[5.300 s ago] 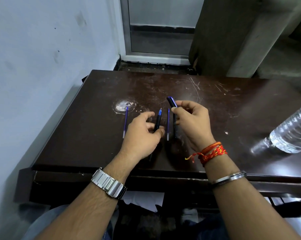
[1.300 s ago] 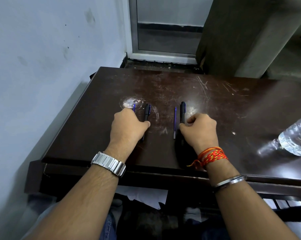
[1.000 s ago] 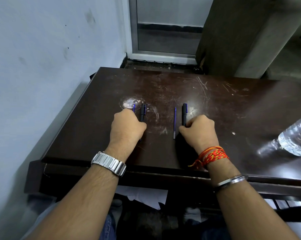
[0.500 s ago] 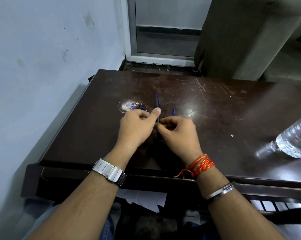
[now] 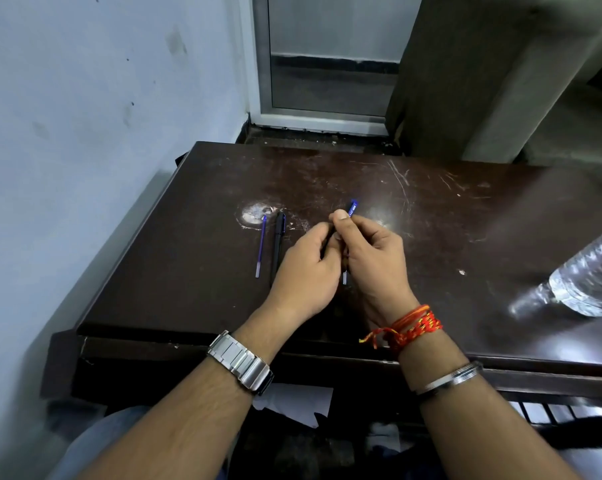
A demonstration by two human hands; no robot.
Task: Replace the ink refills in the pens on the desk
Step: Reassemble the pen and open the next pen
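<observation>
Both hands meet over the middle of the dark brown desk. My right hand pinches a dark pen whose blue-marked end sticks up past the fingertips. My left hand grips the same pen lower down, where the fingers hide it. A thin refill lies on the desk under my right hand, with only its pale end showing. To the left, a blue refill and a second black pen lie side by side, pointing away from me.
A clear plastic water bottle lies on its side at the desk's right edge. A pale wall runs along the left. A door frame and a dark pillar stand behind the desk. White paper shows under the near desk edge.
Both hands left the desk surface and came together. The right hand lifted its pen, and the left hand let go of the left pen and took hold of the lifted one.
</observation>
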